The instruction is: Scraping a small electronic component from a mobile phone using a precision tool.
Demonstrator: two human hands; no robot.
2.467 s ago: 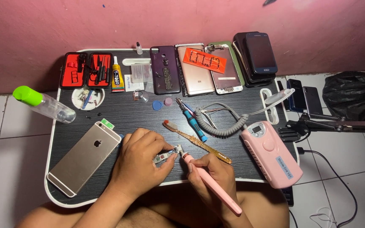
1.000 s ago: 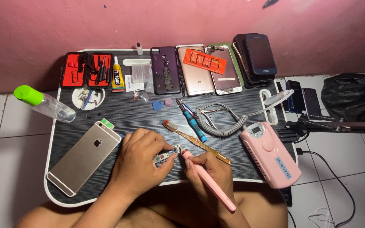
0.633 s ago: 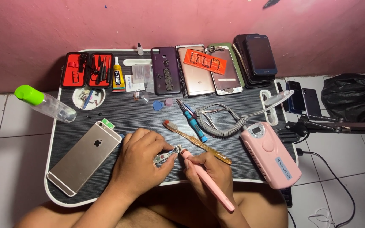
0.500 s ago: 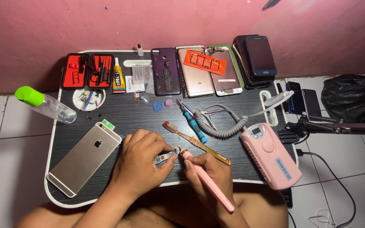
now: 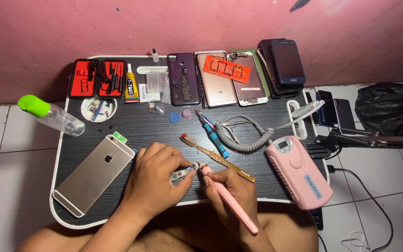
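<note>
Most of the small part [image 5: 184, 173] is covered by the left hand [image 5: 157, 179]; its kind cannot be told. The pen tool [image 5: 232, 205] is partly hidden inside the right hand [image 5: 232, 191], and its tip is too small to be made out. The lower phones of the stack [image 5: 281, 63] are concealed beneath the top one. The bag [image 5: 390, 107] and the stand arm [image 5: 374, 140] are cut off by the right edge. The dish [image 5: 98, 108] contents are too small to be identified.

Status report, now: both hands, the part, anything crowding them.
Left hand pinches small circuit part. Right hand holds pink pen tool, tip at part. Toothbrush lies close beside.
</note>
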